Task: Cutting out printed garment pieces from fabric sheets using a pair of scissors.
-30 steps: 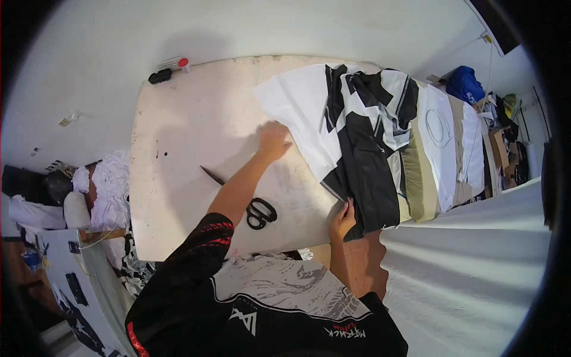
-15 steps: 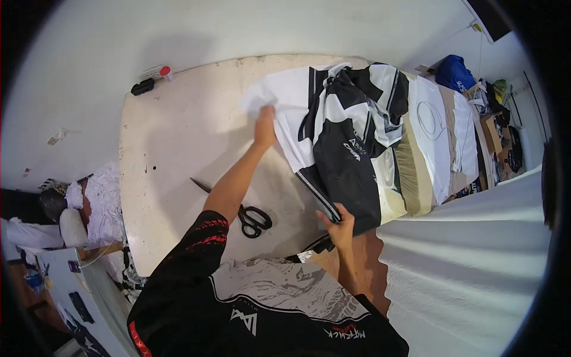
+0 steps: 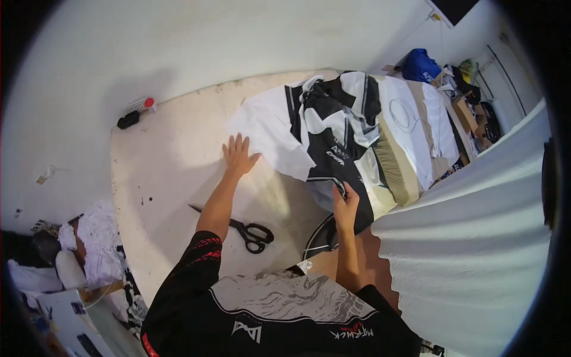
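Observation:
A black and white garment (image 3: 334,152) with striped trim lies bunched on the pale table (image 3: 169,160). My left hand (image 3: 239,157) is open with fingers spread, at the near edge of the garment's white panel (image 3: 270,128). My right hand (image 3: 346,205) is closed on the garment's dark striped trim, holding that edge up off the table. Below it a dark piece of cloth with pale piping (image 3: 321,238) hangs at the table's front edge. Large black-handled scissors (image 3: 254,238) lie on the table, partly hidden under my left forearm.
Folded beige and white fabrics (image 3: 410,143) lie right of the garment, a coil of white cord (image 3: 404,113) on top. A power strip (image 3: 135,105) and a black object (image 3: 128,120) sit at the far left corner. A white curtain (image 3: 464,238) hangs at the right.
My left hand has come off the white panel's far part, nearer to me, and spread open. My right hand has raised the trimmed edge and folded it back. The view has shifted slightly.

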Tool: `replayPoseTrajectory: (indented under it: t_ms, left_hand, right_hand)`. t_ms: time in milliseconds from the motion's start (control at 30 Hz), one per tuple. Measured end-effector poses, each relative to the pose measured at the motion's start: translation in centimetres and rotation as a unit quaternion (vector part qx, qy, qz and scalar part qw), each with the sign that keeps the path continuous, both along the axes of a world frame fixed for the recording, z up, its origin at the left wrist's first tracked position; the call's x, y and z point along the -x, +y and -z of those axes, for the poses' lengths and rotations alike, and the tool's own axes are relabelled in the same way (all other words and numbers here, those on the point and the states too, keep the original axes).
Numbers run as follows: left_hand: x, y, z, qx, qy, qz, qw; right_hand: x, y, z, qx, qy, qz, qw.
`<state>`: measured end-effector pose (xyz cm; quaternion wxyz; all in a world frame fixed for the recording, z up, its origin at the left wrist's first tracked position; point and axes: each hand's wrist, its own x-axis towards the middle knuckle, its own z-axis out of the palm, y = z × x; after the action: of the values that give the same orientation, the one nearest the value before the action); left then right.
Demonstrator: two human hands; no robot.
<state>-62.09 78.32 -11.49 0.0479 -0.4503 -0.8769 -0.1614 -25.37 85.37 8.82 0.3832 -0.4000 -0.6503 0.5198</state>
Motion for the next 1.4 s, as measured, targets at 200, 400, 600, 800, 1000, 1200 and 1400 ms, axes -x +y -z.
replayPoseTrajectory:
  t_ms: [200,400,600,800,1000,1200,1400]
  left_hand:
    - [-10.1,-2.9,0.8,0.021,-0.004,0.145,0.989]
    - [-27.5,-10.6,-2.6,0.145,-0.169,0.363,0.905]
    - [-26.7,-6.4,-4.3,-0.255,-0.596,0.267,0.713]
    - [-18.2,-6.1,-15.8,-0.238,-0.548,0.114,0.794]
    - [-15.0,-9.9,-32.7,-0.449,-0.697,-0.025,0.558]
    - [-10.4,-16.0,-42.5,-0.456,-0.722,0.131,0.504]
    - [-2.6,-19.8,-49.5,-0.537,-0.534,0.038,0.653]
  right_hand:
    - [0.3,2.8,-2.9,-0.045,0.017,0.047,0.998]
    - [3.8,5.1,-6.9,-0.082,0.054,0.061,0.993]
    - [8.5,-2.6,-7.2,-0.026,-0.015,-0.087,0.996]
    - [3.6,-6.7,-6.6,-0.032,0.076,-0.293,0.952]
    - [3.3,-8.5,4.1,-0.333,-0.15,-0.139,0.92]
    - [10.2,4.4,12.0,-0.335,0.038,0.107,0.935]
    - [14.5,8.2,3.2,-0.139,0.203,0.01,0.969]
